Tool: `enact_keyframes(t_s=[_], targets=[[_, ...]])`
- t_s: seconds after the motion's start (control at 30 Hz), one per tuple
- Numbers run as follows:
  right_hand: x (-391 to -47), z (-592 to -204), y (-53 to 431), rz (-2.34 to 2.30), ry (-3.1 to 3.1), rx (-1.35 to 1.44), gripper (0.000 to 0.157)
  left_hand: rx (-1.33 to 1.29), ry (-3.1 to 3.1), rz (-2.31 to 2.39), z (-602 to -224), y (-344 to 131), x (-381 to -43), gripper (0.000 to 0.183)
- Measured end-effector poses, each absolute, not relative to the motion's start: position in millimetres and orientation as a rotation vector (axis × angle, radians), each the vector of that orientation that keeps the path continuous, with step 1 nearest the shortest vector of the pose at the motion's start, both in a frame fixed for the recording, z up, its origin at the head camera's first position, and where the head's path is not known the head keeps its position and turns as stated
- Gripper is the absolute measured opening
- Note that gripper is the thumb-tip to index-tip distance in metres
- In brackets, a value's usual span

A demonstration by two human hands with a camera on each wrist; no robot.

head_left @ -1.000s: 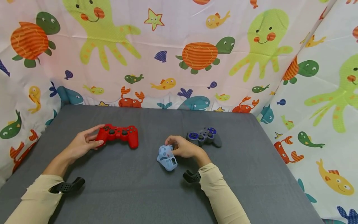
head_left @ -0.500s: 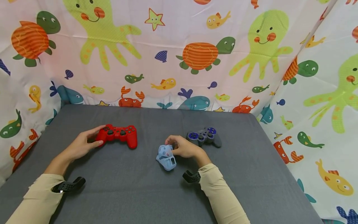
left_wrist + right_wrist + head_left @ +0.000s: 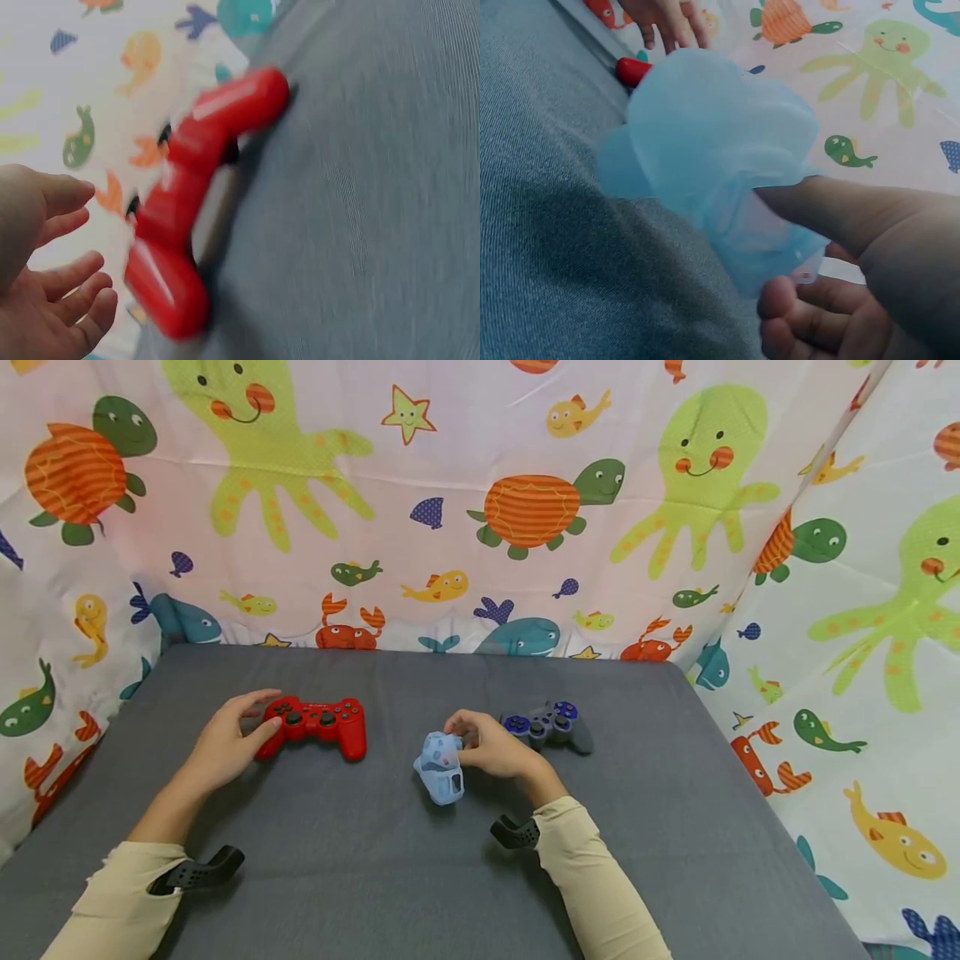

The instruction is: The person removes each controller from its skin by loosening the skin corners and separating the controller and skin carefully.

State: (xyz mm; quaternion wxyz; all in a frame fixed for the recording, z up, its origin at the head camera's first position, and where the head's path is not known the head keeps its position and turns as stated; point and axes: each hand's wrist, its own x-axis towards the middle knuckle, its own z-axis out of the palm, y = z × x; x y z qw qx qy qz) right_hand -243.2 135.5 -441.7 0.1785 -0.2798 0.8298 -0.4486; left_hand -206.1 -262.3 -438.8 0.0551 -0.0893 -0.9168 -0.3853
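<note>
My right hand (image 3: 491, 747) pinches a limp, light blue silicone controller cover (image 3: 437, 772) with cut-out holes, holding it over the middle of the table. In the right wrist view, the thumb presses on the cover (image 3: 712, 120) while the other fingers curl behind it. A red game controller (image 3: 318, 724) lies at the left with its sticks facing up. Beside its left grip is my left hand (image 3: 228, 739), fingers apart and bent loosely. The left wrist view shows a gap between that hand (image 3: 56, 277) and the red controller (image 3: 176, 202).
A dark grey controller with blue buttons (image 3: 551, 727) lies just behind my right hand. Grey cloth covers the table (image 3: 360, 877). A white curtain with sea animals (image 3: 420, 468) rises along the back edge and both sides.
My left hand has let go of the red controller and drawn slightly away from it. The right hand has raised the blue cover a little and turned it more upright.
</note>
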Motion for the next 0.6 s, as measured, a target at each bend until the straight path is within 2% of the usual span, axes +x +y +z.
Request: enact_keyframes(t_s=[0.2,0.6], targets=[[-243,-439,135,-1.468,2.367,-0.732,0.030,-0.313,-2.672,-1.217,-424,-231,-197,0.041],[-239,-433,126,-1.833,2.354,-0.535,0.030,-0.456,-2.559,-1.428,-421,-152,-192,0.034]])
